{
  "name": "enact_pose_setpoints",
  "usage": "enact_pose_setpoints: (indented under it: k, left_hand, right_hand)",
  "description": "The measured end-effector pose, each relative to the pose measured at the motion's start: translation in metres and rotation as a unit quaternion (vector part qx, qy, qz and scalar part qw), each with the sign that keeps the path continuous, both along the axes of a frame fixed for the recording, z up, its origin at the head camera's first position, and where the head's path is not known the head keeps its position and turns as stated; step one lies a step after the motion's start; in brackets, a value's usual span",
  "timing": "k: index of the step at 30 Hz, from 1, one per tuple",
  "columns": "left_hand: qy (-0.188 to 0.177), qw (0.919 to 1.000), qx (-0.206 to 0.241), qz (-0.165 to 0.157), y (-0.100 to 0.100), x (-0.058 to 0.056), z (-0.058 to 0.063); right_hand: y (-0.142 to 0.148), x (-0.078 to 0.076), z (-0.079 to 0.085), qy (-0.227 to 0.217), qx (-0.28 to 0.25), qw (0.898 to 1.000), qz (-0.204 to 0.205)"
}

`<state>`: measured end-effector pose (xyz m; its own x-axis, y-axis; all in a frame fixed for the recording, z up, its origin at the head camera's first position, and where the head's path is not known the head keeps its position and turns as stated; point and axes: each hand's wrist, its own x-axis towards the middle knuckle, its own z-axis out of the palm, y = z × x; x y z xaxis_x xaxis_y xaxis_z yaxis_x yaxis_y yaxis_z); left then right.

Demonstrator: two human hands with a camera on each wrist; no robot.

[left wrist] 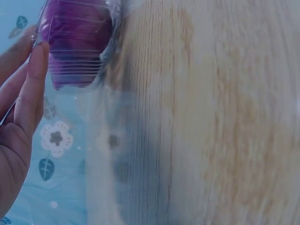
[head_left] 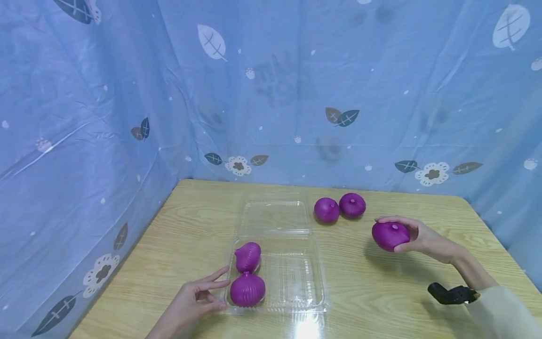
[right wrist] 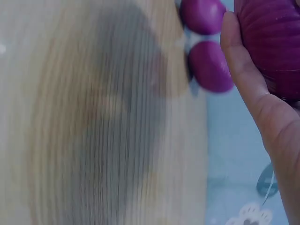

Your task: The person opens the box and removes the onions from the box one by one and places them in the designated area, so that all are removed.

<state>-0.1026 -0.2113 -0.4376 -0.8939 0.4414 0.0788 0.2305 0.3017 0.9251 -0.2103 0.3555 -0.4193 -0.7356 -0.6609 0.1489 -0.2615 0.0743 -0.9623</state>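
Right of the clear plastic hinged box (head_left: 292, 278), the right hand (head_left: 425, 239) holds in curled fingers a round, glossy purple onion (head_left: 387, 236); smooth skin could make it slip. The left hand (head_left: 192, 299), loosely spread, touches the box's left side; pushing might shift it.

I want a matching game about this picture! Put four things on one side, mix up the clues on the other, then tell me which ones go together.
Things
1. Left hand
2. Right hand
3. Plastic box
4. Curtain

Clues
A. Mostly blue
B. Grips a purple onion
C. See-through, with its lid open
D. Touches the box's side

Right pairs: 1-D, 2-B, 3-C, 4-A
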Motion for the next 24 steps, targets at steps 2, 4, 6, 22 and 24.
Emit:
enact_pose_setpoints:
  k: [2,4,6,22,24]
  left_hand:
    - [0.001,1.0,0.002,0.0,0.0,0.0,0.0]
    - [0.002,1.0,0.004,-0.001,0.0,0.0,0.0]
    - [-0.006,1.0,0.0,0.005,0.0,0.001,0.0]
    - [-0.033,0.9992,-0.015,0.017,0.0,0.0,0.002]
    - [-0.031,0.9993,-0.014,0.015,0.0,0.0,0.002]
  right_hand:
    - [0.007,-0.005,-0.004,-0.006,0.005,1.0,-0.018]
    - [0.012,-0.01,-0.007,-0.014,0.01,0.999,-0.04]
    - [0.017,-0.014,-0.011,-0.022,0.017,0.998,-0.065]
    - [0.03,-0.045,-0.025,-0.098,-0.034,0.983,-0.153]
    - [0.03,-0.049,-0.027,-0.099,-0.037,0.981,-0.162]
